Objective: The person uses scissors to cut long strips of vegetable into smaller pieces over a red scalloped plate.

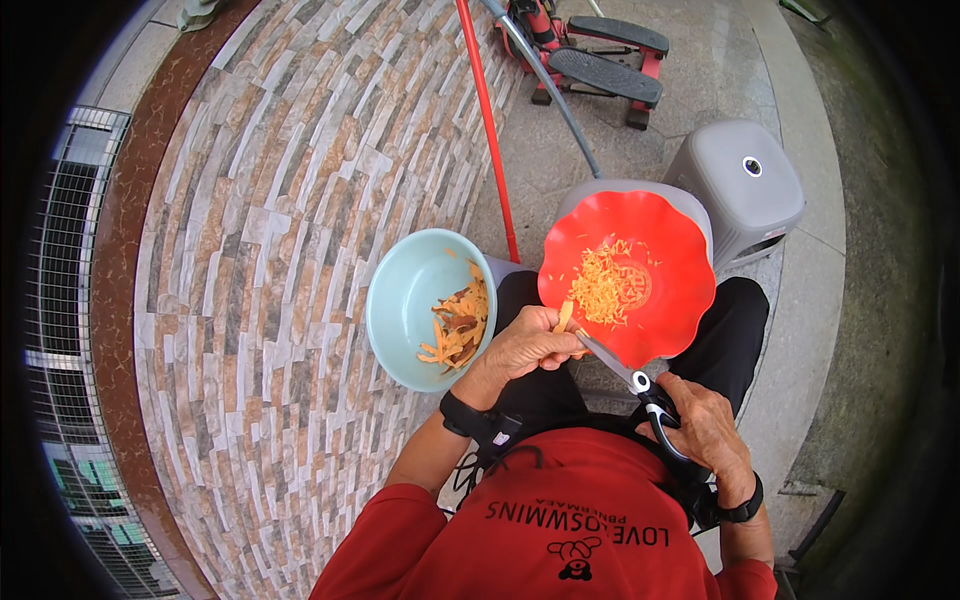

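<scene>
My left hand (536, 341) pinches a strip of dried orange peel (565, 315) over the near left rim of a red scalloped plastic dish (675, 300). In my right hand (697, 420) is a pair of scissors (640, 382) with black and white handles. Its blades point up and left, their tips at the fingers of my left hand. Fine orange shreds (600, 281) lie heaped in the dish. To the left, a pale blue plastic basin (397, 315) holds larger strips of dried peel (461, 319), some orange and some brown.
The red dish rests on a grey plastic stool (682, 199). Another grey stool (742, 180) stands behind it at the right. A red pole (487, 112) and a grey pole (551, 82) slant down beside a stepper machine (607, 60). Stone-patterned tiles (300, 300) cover the left side.
</scene>
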A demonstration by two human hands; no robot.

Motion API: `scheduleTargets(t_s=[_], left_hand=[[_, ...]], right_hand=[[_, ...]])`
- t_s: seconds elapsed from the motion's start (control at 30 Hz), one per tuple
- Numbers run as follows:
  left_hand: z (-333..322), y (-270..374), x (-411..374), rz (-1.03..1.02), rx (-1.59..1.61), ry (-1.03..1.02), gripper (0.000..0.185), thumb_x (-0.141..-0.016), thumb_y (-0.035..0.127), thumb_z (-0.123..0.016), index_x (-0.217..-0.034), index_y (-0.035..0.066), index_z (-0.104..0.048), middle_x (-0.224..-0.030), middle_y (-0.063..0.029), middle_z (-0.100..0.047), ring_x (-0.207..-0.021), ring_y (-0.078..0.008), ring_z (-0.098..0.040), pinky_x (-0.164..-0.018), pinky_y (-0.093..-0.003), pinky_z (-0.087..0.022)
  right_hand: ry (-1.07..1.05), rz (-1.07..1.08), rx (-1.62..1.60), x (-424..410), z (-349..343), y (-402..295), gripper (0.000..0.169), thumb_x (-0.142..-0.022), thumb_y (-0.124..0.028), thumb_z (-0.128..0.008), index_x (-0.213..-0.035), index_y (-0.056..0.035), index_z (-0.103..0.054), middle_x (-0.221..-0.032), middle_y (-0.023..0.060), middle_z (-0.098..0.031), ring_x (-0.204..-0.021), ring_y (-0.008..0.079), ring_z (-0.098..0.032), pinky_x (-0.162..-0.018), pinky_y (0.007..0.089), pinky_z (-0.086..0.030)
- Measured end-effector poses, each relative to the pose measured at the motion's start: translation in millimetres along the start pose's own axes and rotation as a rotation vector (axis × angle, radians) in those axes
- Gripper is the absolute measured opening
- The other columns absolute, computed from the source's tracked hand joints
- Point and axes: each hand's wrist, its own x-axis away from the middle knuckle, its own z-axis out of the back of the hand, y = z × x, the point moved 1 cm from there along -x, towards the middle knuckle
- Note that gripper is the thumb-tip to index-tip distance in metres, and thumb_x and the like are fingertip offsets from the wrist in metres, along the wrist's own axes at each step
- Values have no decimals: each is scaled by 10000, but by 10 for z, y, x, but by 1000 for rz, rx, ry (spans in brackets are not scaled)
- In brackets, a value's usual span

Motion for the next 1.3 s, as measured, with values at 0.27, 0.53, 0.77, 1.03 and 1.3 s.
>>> scheduleTargets(t_s=[0.27,0.53,0.77,1.03,1.3], left_hand=[[31,11,5,35,-69,-34,138,-793,2,-629,-904,-74,-598,-756,-102,-582,-506,-49,-466,-402,-159,-345],[25,12,-9,19,-84,36,122,-788,-12,-642,-881,-76,-597,-751,-97,-598,-510,-56,-482,-409,-165,-363],[6,41,11,8,-72,-13,119,-776,-29,-636,-879,-78,-600,-767,-95,-596,-518,-53,-485,-414,-162,-366],[20,26,13,25,-106,-31,112,-768,-16,-669,-839,-72,-602,-729,-74,-582,-493,-43,-470,-397,-161,-351],[26,2,-22,-30,-80,41,127,-806,5,-644,-912,-41,-590,-800,-83,-601,-573,-64,-516,-437,-168,-388]], right_hand=[[-35,-10,24,-1,1,-7,475,-638,-248,-798,-996,-53,-555,-700,130,-608,-646,338,-611,-539,414,-469],[50,-21,-40,11,-11,-3,509,-639,-244,-802,-1037,-42,-560,-732,140,-615,-672,330,-622,-556,398,-480],[-9,-33,11,3,-18,7,528,-625,-246,-809,-1045,-40,-563,-747,129,-615,-680,310,-627,-576,403,-494],[-5,-6,94,-18,19,-35,496,-612,-219,-804,-1005,-27,-570,-708,102,-610,-668,305,-624,-555,407,-487],[50,-32,12,6,-49,-26,450,-645,-201,-794,-998,-38,-567,-705,111,-612,-639,304,-621,-552,394,-486]])
